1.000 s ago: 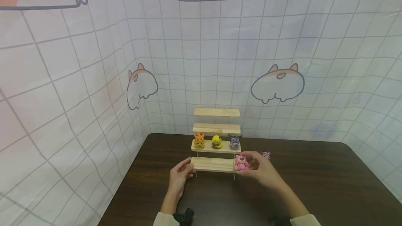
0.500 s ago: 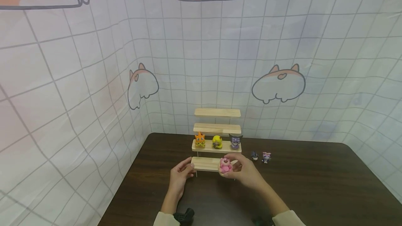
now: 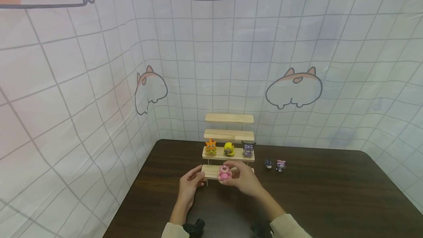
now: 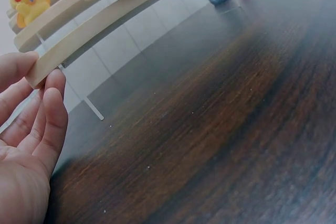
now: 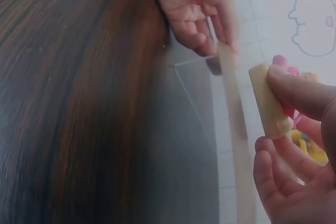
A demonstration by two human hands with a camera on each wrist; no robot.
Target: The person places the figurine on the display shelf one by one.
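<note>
In the head view, a four-tier wooden display stand (image 3: pixel 229 118) is on a dark wood-grain counter (image 3: pixel 314 194), in front of a checked cloth (image 3: pixel 211 47) printed with corgis. The left hand (image 3: pixel 190 186) grips the left end of the lowest shelf (image 3: pixel 209 171). The right hand (image 3: pixel 246 180) has its thumb and fingers closed about a pink bear figurine (image 3: pixel 224 173), seen against the middle of that shelf. On the tier above sit an orange-and-yellow figurine (image 3: pixel 210 147), a yellow figurine (image 3: pixel 228 149) and a purple figurine (image 3: pixel 248 149) with dark pointed ears. To the right of the stand, a dark-blue figurine (image 3: pixel 268 164) and a pink-and-purple figurine (image 3: pixel 281 165) are close together on the counter.

The left wrist view shows the grip that the head view partly hides: thumb over the shelf end, fingers curled beneath it. A thin support rod (image 4: pixel 94 108) runs down below the shelf, and the orange-and-yellow figurine's red cheeks are plain. The bear and the right hand's grip cannot be made out here.

The right wrist view adds a pale yellowish piece (image 5: pixel 269 102) on the pink bear figurine, pinched between thumb and fingers; whether it is base or back I cannot tell. A gap shows between this piece and the shelf edge.
</note>
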